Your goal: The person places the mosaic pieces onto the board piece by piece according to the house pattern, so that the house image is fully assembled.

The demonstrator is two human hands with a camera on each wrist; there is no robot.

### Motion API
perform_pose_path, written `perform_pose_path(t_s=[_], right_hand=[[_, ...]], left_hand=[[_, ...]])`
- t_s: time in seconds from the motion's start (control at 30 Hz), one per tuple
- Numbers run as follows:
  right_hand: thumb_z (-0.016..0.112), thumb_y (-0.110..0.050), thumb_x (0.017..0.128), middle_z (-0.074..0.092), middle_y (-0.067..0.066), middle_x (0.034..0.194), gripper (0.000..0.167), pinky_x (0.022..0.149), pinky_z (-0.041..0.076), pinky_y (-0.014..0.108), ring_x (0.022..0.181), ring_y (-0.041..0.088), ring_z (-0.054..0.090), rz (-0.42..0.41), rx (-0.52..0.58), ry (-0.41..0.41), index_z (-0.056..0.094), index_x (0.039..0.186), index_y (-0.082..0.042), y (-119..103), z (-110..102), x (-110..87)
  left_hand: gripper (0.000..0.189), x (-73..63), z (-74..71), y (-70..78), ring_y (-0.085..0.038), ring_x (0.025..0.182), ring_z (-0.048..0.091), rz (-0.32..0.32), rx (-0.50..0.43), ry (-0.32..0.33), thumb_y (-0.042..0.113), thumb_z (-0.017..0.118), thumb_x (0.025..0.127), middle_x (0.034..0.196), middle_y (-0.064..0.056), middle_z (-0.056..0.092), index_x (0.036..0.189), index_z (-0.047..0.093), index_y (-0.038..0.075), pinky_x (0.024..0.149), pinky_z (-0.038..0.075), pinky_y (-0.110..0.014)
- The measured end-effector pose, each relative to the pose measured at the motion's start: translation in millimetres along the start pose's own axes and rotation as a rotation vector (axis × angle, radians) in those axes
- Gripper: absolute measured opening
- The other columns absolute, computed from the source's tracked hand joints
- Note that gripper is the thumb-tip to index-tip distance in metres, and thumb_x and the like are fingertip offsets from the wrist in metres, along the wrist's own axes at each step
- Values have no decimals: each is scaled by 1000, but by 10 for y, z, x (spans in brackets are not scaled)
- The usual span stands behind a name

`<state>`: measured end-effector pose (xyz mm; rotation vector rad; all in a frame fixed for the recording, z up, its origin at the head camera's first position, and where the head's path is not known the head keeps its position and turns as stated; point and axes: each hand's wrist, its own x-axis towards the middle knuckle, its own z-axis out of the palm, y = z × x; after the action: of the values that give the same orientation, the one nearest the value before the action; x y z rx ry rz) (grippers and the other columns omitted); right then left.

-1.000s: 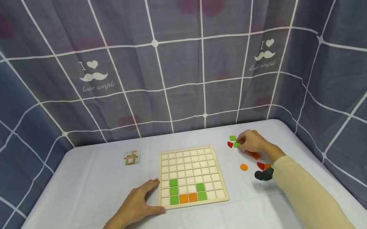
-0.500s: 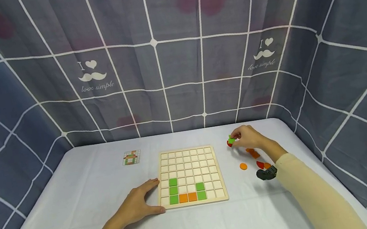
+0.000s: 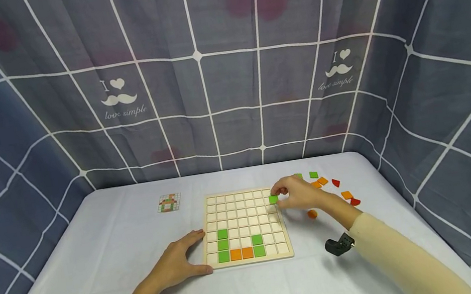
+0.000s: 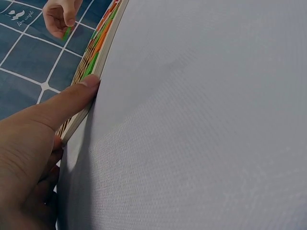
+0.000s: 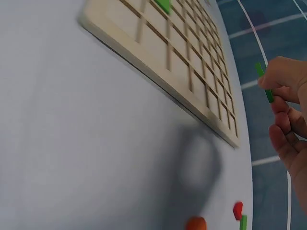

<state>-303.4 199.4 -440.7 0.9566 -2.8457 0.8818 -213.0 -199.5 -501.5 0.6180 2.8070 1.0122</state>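
Observation:
A wooden grid board (image 3: 249, 261) lies on the white table. In its near rows sit several green square tiles (image 3: 223, 245) and two orange ones (image 3: 241, 254). My left hand (image 3: 175, 260) rests against the board's left side, thumb at the near left corner and fingers along the edge; the left wrist view shows the thumb (image 4: 72, 100) straight along the rim. Between thumb and fingertips, my right hand (image 3: 299, 193) pinches a green square tile (image 3: 273, 199). The tile overlaps the board's far right edge in the head view and is seen edge-on in the right wrist view.
Right of the board lie loose pieces: green tiles (image 3: 314, 175), orange tiles (image 3: 323, 180), red pieces (image 3: 336, 183) and a round orange piece (image 3: 312, 214). A small pattern card (image 3: 168, 202) lies at the back left. Grey checked curtains (image 3: 226, 82) surround the table.
My right hand gathered a green tile from the loose pieces and has carried it left to the board's right edge. The left hand has stayed on the board.

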Motion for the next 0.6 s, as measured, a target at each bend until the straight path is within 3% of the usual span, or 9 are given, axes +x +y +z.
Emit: perform_pose_path(t_s=[0.37, 0.6], right_hand=[[77, -9, 82, 71, -7, 96, 22, 79, 55, 30, 87, 15, 63, -77, 20, -64, 78, 103, -8, -285, 402, -13], [77, -6, 84, 67, -10, 89, 17, 75, 54, 26, 82, 9, 60, -94, 54, -150, 77, 99, -13, -287, 602, 15]], left_hand=[[103, -14, -7, -1, -37, 143, 43, -1, 8, -1, 57, 93, 67, 153, -11, 52, 148, 56, 6, 115, 36, -57], [103, -16, 0, -7, -37, 143, 43, 2, -15, 1, 56, 94, 67, 153, -11, 51, 148, 56, 5, 115, 36, -56]])
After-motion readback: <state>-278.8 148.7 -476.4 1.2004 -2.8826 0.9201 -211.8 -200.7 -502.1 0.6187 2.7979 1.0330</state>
